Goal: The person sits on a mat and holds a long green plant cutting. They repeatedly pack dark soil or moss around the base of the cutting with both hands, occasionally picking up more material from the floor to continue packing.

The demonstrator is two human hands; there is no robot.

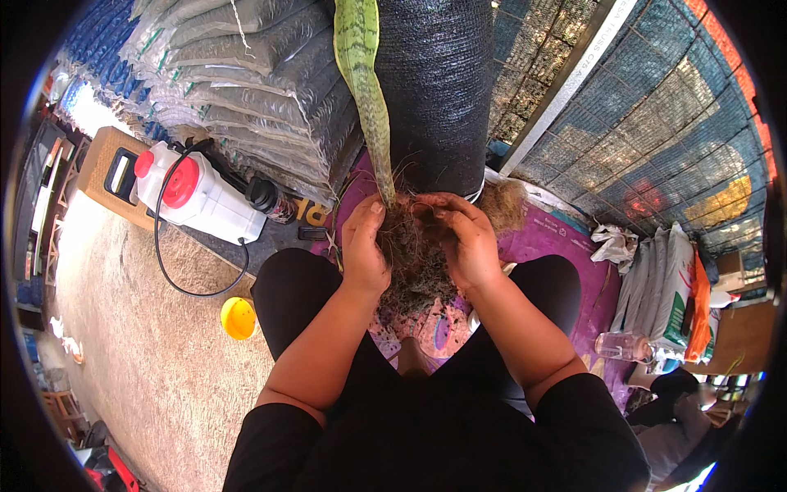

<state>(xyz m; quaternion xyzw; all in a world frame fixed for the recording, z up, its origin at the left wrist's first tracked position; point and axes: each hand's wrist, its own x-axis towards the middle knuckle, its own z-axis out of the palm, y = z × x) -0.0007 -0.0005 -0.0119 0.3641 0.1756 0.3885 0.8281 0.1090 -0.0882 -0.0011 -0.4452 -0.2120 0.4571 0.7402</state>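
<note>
A snake plant (364,80) with a long, mottled green leaf stands roughly upright before me, its root ball (409,246) bare and tangled with dark soil. My left hand (366,240) holds the left side of the root ball, the thumb beside the leaf's base. On the other side, my right hand (458,237) is curled at the roots, its fingertips dirty with soil. Loose soil and root bits lie below on a purple printed sheet (541,246). A clump of brown fibre (503,206) lies just beyond my right hand.
A large black mesh roll (433,92) stands straight ahead. Stacked plastic bags (246,92) rise at the upper left, near a white sprayer tank (200,197) with a black hose. A yellow cup (238,318) is by my left knee. At right are a clear bottle (621,347) and upright bags (664,289).
</note>
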